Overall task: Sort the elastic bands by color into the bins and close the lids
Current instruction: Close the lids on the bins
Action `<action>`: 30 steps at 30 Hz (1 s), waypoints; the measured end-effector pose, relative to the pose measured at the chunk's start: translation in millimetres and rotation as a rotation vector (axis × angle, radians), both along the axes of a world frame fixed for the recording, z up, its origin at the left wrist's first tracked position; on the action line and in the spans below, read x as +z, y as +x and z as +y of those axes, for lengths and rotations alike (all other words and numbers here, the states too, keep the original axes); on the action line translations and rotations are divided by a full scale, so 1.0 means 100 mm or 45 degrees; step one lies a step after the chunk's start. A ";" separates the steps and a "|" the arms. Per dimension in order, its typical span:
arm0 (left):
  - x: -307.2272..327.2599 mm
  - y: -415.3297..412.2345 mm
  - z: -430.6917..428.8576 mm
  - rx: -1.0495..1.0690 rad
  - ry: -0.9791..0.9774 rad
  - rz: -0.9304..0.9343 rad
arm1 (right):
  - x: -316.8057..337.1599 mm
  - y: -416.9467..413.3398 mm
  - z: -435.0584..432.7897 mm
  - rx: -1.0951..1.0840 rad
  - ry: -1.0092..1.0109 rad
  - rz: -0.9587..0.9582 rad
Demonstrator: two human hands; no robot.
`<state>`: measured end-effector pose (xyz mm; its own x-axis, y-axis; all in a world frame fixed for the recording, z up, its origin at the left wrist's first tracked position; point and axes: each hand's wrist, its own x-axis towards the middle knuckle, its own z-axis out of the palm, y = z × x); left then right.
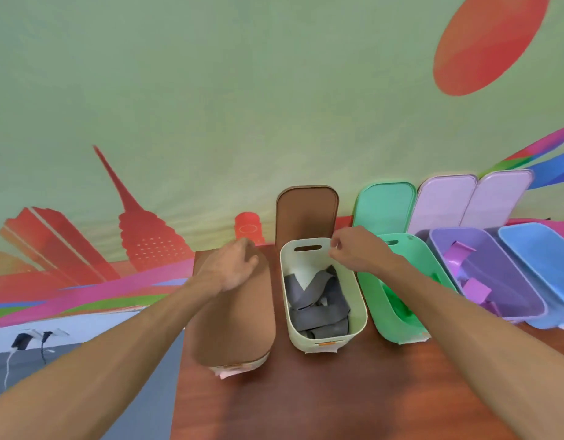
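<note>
Far left of desk (353, 392): closed bin under brown lid (236, 315); left hand (233, 269) resting on lid's far end, fingers loosely curled, gripping nothing visible.
Next right: open cream bin (358, 309) holding grey elastic bands (318, 301); second brown lid (307, 214) upright behind it against the wall. Right hand (350, 249) above cream bin's far rim, fingertips bunched together; whether pinching anything, cannot tell.
Next: green bin (401, 277), green bands (398, 301) inside, green lid (383, 204) upright behind.
Next: purple bin (493, 268) with purple bands (477, 289), two lilac lids (442, 204) behind.
Far right: blue bin (541, 252), contents not visible.
</note>
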<state>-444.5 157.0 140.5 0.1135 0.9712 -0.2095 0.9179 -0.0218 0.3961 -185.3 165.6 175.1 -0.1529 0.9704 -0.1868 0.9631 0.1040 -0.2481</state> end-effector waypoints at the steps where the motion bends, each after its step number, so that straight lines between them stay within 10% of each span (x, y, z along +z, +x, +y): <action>1: 0.04 0.11 0.14 0.024 -0.040 0.004 | 0.01 0.10 0.15 0.022 0.013 -0.001; 21: 0.01 1.01 1.82 0.518 -0.286 -0.201 | -0.55 0.67 2.04 0.110 0.141 0.218; 30: -0.12 1.01 1.37 0.558 -0.510 -0.294 | -0.67 0.60 1.65 -0.192 -0.284 0.302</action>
<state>-344.0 294.2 128.6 -0.1909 0.7890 -0.5840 0.6978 0.5275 0.4846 -125.5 330.6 108.3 -0.0757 0.9246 -0.3733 0.8765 -0.1168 -0.4670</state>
